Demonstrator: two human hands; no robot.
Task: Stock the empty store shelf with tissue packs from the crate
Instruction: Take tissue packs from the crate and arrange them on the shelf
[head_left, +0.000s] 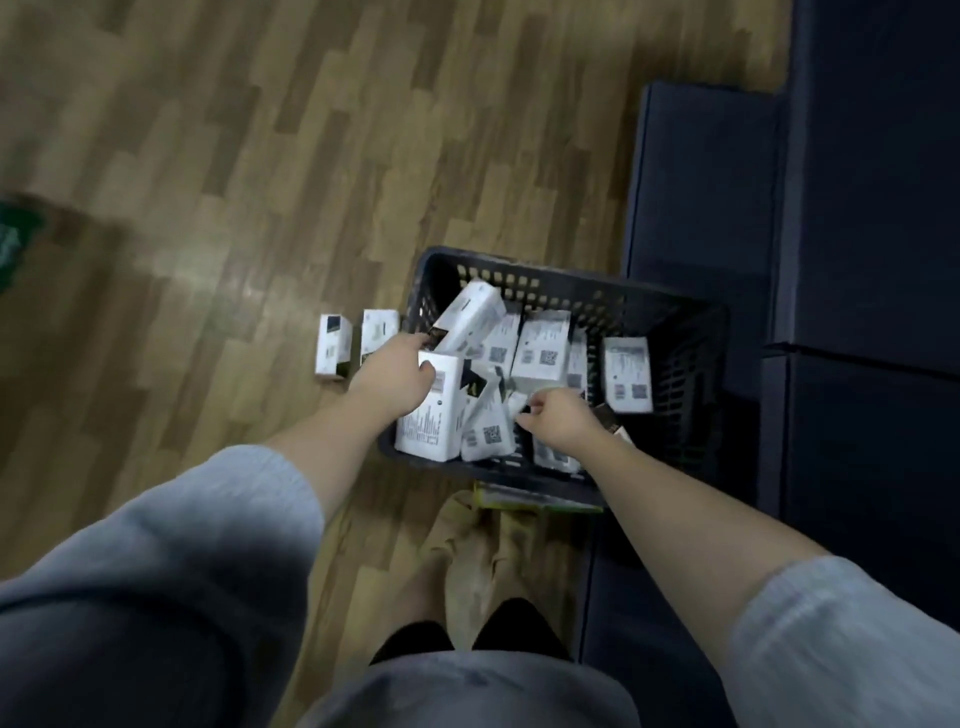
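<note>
I'm looking straight down at a dark plastic crate (691, 332) in the centre right of the frame, sitting on a wood-pattern floor (260, 156). It holds a jumble of white tissue packs (543, 348), some flat, some tipped on edge.

My left hand (392, 376) is at the crate's left rim, fingers curled over the top of a tall upright pack (431, 415) at the lower left of the crate; the thumb lies on its top face. The fingertips reach toward a tilted pack (470, 314) leaning just above; I cannot tell whether they touch it.

My right hand (558, 418) is inside the crate at lower centre, fingers curled and pinching the edge of a crumpled pack (491, 426) just left of the hand. Blur hides the exact finger contact.

Another pack (627, 374) stands near the crate's right wall, apart from both hands. Two more packs (332, 345) stand on the floor just left of the crate.

Dark blue boxes (706, 182) fill the right side. Grey sleeves (182, 545) are pushed up both forearms. Bare feet (467, 561) sit below the crate.
</note>
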